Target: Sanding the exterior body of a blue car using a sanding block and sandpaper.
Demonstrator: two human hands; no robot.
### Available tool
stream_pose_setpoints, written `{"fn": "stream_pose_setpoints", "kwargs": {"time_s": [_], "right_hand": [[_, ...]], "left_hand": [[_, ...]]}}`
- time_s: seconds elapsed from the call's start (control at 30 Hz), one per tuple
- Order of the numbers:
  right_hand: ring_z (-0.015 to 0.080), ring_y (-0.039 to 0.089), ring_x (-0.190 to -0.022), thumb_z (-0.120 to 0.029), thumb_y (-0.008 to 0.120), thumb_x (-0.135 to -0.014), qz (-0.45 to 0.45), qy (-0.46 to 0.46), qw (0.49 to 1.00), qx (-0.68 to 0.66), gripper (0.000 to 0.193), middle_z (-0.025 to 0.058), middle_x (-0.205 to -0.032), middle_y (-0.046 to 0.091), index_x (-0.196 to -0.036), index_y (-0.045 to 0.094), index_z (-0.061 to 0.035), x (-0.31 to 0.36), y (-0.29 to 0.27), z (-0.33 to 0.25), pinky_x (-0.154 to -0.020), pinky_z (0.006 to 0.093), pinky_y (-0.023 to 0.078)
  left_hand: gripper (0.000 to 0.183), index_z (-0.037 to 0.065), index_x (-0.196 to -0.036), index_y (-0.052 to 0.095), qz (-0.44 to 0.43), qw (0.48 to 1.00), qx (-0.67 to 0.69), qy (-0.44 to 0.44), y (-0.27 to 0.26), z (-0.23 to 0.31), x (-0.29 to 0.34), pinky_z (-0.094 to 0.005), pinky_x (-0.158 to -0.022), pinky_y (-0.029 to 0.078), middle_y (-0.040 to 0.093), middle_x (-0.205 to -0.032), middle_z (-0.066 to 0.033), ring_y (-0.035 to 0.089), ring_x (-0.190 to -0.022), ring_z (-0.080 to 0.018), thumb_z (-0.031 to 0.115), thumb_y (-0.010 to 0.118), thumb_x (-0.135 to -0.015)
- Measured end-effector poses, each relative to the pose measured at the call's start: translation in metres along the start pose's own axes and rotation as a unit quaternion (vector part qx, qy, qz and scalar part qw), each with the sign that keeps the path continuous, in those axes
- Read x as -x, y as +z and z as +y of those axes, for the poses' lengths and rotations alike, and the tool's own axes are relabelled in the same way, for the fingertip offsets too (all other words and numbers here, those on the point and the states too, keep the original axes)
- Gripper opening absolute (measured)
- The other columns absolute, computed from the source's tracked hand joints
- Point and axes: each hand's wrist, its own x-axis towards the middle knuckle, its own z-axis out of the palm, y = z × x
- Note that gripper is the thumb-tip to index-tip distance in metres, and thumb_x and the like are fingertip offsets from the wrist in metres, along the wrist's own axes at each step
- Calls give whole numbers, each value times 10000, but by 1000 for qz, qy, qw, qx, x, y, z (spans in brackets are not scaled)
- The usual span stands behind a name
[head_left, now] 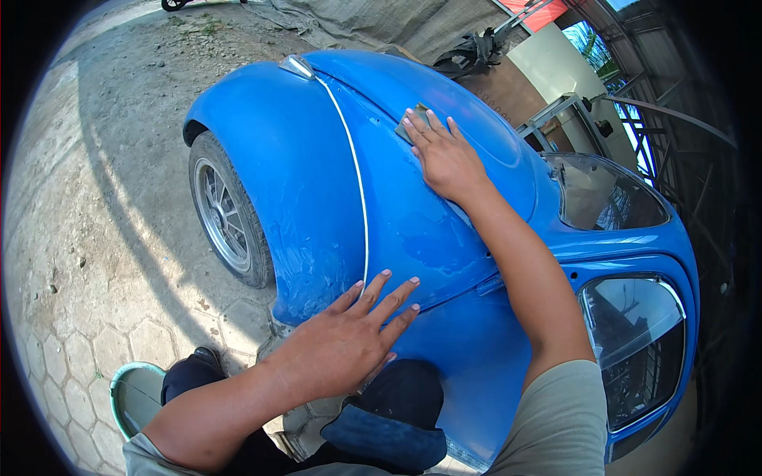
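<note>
A blue rounded car body fills the middle of the view, with a pale strip running along the seam of its fender. My right hand presses a small olive-brown sheet, which looks like sandpaper, against the panel beside the hood's edge. Part of the sheet is hidden under my fingers. Closer to me, my left hand is open with its fingers spread, over the lower end of the fender; whether it touches the paint I cannot tell. Wet-looking patches lie on the paint between my hands.
The car's wheel stands at the left on dusty ground. A green-rimmed basin sits on hexagonal pavers by my leg. The windshield and side window are at the right. A metal frame stands behind the car.
</note>
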Motion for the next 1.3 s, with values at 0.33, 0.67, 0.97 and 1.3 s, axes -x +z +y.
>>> {"fn": "stream_pose_setpoints", "kwargs": {"time_s": [0.33, 0.67, 0.97, 1.3], "right_hand": [[355, 327, -1742, -239, 520, -1201, -8, -56, 998, -16, 609, 40, -1902, 346, -1795, 430, -142, 39, -20, 7, -1421, 560, 295], [363, 351, -1730, -218, 530, -1198, -20, -60, 998, -5, 611, 51, -1885, 380, -1795, 431, -133, 50, -35, 10, -1413, 544, 313], [342, 343, -1735, -265, 483, -1215, 2, 2, 1000, -16, 589, 40, -1898, 352, -1790, 434, -147, -41, 10, 3, -1415, 567, 302], [357, 327, -1742, -210, 540, -1189, -7, -23, 998, -58, 638, 49, -1896, 360, -1808, 402, -144, 111, -46, 25, -1422, 552, 283]], "left_hand": [[694, -1, -1750, 442, -35, 996, -44, -74, 4, -8, 22, -597, -1380, 350, 306, -1879, -249, 331, -1719, -494, 358, 615, -1181], [689, -14, -1746, 448, -41, 997, -41, -59, -23, 5, 37, -596, -1361, 373, 391, -1832, -278, 431, -1667, -491, 357, 594, -1184], [751, 32, -1792, 360, 26, 993, -37, -112, -12, -25, 12, -573, -1391, 330, 602, -1679, -240, 521, -1617, -427, 360, 624, -1170], [724, 31, -1743, 419, 163, 967, 121, -153, 3, -73, -54, -535, -1287, 476, 565, -1669, -264, 571, -1552, -433, 286, 709, -1131]]}}
